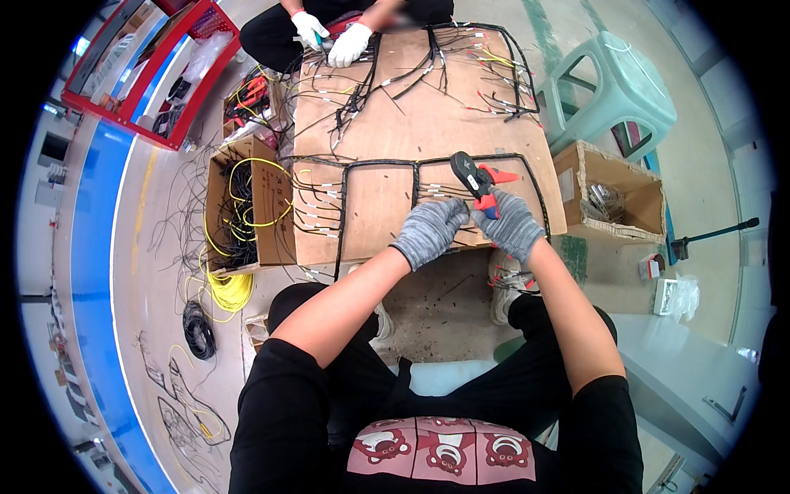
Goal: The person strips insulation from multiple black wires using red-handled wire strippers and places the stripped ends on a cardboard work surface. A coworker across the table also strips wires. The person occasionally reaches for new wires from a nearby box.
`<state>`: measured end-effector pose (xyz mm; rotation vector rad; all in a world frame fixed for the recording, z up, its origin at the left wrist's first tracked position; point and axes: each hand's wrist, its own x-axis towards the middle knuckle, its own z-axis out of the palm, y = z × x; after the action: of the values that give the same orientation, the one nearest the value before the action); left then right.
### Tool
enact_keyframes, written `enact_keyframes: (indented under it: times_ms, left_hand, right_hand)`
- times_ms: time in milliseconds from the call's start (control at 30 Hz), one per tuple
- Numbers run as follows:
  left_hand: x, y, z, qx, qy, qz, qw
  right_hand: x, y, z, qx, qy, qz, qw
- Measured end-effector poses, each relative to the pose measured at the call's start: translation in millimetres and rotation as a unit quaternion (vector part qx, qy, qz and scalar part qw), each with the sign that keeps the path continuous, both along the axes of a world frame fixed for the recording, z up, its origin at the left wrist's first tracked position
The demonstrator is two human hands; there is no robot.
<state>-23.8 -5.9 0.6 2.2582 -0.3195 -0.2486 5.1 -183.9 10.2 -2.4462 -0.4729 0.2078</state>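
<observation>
Head view: crimping looks under way, right hand (pixel 512 224) closed around the crimper (pixel 477 179), left hand (pixel 431 230) pinching a wire (pixel 428 191) on the board (pixel 387 132); next needs steady feeding.

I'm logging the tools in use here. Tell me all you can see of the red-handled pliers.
The pliers have a dark metal head and red handles with a blue patch. The right hand, in a grey knit glove, grips the handles, which are spread apart. The head points up-left above the black wires on the wooden board.
</observation>
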Motion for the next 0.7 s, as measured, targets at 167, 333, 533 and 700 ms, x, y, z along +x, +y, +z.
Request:
enact_keyframes:
  times_ms: [167, 333, 533, 700]
  left_hand:
    - [-1, -1, 1, -0.015, -0.028, 0.015, 0.999]
    - [8, 6, -5, -0.082, 0.028, -0.019, 0.996]
    - [10, 6, -5, -0.120, 0.103, -0.026, 0.987]
    - [13, 7, -10, -0.125, 0.133, -0.015, 0.983]
  right_hand:
    - [2, 0, 0, 0.094, 0.107, -0.017, 0.990]
    - [6, -5, 19, 0.033, 0.091, 0.013, 0.995]
    - [7, -10, 7, 0.010, -0.024, 0.020, 0.999]
    - [4, -4, 14, -0.022, -0.060, 0.032, 0.997]
